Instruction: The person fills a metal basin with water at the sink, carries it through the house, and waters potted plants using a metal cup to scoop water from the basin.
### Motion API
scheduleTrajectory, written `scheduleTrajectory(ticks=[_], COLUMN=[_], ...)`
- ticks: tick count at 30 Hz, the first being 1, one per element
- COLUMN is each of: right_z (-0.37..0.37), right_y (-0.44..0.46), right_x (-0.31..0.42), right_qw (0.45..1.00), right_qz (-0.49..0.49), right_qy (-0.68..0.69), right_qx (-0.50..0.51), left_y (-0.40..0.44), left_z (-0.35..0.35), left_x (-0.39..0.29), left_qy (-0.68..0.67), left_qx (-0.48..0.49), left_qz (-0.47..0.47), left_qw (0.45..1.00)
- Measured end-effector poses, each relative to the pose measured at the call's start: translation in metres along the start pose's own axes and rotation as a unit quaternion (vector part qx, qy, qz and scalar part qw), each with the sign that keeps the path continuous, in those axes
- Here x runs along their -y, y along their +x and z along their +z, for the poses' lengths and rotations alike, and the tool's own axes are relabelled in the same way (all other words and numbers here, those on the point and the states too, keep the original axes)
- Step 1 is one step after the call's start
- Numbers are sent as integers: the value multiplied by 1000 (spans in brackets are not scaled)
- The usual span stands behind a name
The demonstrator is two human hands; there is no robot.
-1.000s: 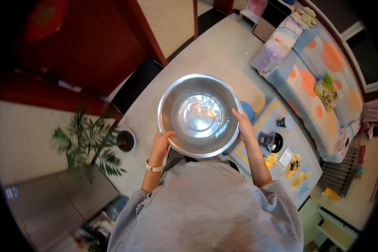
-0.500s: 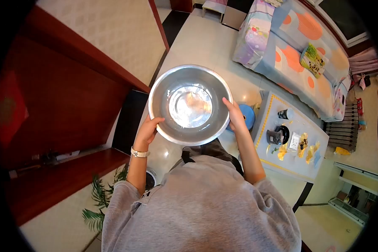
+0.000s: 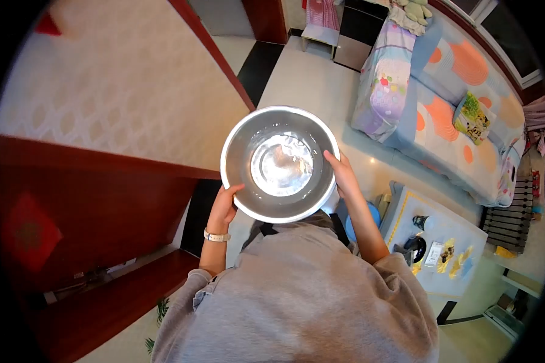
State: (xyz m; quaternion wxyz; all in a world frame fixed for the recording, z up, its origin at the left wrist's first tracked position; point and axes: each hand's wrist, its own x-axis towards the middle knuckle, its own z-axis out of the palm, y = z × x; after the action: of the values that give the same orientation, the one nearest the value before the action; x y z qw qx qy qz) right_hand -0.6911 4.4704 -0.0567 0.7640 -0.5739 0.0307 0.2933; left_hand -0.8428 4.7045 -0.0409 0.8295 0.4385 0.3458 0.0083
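Note:
A round stainless steel basin (image 3: pixel 239 160) is held out in front of my body, its open top facing up. Bright reflections and ripples show inside, as of clear water. My left hand (image 3: pixel 225 204) grips the rim at the lower left, thumb over the edge, with a pale watch on the wrist. On the right side of the rim, my right hand (image 3: pixel 343 174) is closed the same way, thumb on the inner wall. The fingers of both hands under the basin are hidden.
To the right stands a table (image 3: pixel 399 212) with a cup (image 3: pixel 419 221), a dark bowl (image 3: pixel 415 247) and yellow decorations. A blue stool (image 3: pixel 369 221) is beside it. Farther back is a sofa (image 3: pixel 430 130). A wall corner (image 3: pixel 218 172) juts in close left of the basin.
The view has shifted forward; the table, sofa and plant sit lower in it and the wall corner is nearer the basin. Both hands keep their hold on the basin.

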Motion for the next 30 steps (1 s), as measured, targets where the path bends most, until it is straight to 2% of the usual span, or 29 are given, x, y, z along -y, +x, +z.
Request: scheduleTrajectory(ticks=[7, 8, 14, 22, 25, 30], right_z=[-18, -17, -23, -13, -12, -26], right_y=[111, 125, 226, 340, 378, 447], right_x=[82, 89, 126, 175, 197, 237], right_qw=[999, 999, 995, 986, 981, 990], right_qz=[22, -9, -13, -36, -37, -80], right_qy=[-7, -15, -5, 14, 37, 37], right_qx=[-42, -44, -99, -165, -184, -110], left_y=[113, 130, 254, 385, 426, 481], left_z=[74, 83, 108, 159, 177, 216], left_x=[-71, -80, -131, -217, -250, -282], left_qy=[4, 9, 74, 117, 141, 118], left_qx=[72, 82, 146, 197, 221, 204], left_qz=[-24, -26, -87, -36, -104, -97], left_qw=[997, 996, 983, 973, 960, 967])
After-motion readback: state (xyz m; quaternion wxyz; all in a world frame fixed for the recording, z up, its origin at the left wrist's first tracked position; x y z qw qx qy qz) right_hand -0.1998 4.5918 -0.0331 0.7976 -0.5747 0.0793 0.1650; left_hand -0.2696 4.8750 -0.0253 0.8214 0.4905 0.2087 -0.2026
